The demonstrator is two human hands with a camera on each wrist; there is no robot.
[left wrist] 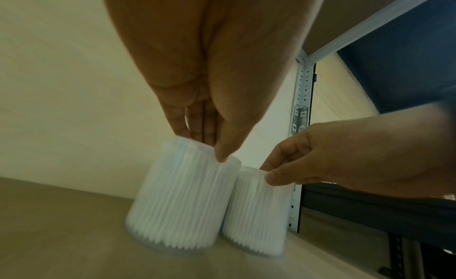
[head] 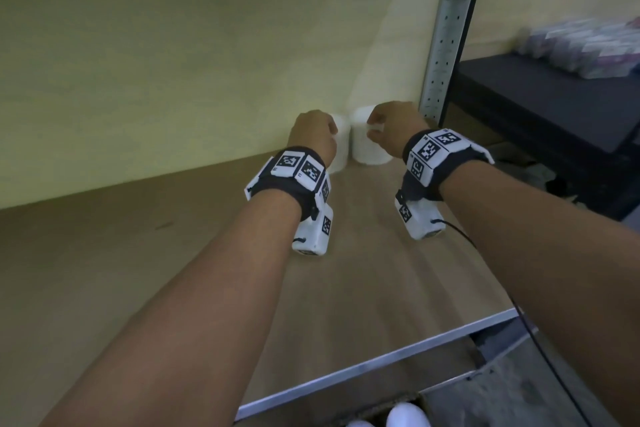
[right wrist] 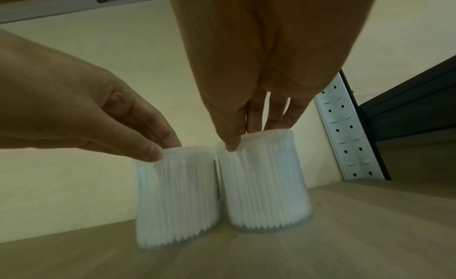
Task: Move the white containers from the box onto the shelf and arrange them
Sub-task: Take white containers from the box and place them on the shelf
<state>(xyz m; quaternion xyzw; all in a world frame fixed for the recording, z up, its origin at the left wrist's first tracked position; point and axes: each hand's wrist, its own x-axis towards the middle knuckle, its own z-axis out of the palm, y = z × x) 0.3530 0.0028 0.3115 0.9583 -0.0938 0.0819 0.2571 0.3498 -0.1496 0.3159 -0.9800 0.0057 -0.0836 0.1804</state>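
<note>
Two white round containers stand upright side by side at the back right of the wooden shelf [head: 173, 253], close to the wall. My left hand [head: 313, 135] pinches the top rim of the left container [head: 341, 149], thumb in front and fingers behind. My right hand [head: 391, 125] pinches the top of the right container [head: 367, 149] the same way. In the left wrist view the left container [left wrist: 182, 205] and the right container [left wrist: 259, 211] nearly touch. The right wrist view shows the left container [right wrist: 177, 201] beside the right container [right wrist: 266, 185].
A perforated metal upright [head: 443, 45] rises just right of the containers. Beyond it a dark shelf [head: 540, 104] carries packaged goods [head: 581, 45]. The shelf's metal front edge [head: 381, 360] runs below my arms, with more white containers [head: 405, 414] in a box at the bottom.
</note>
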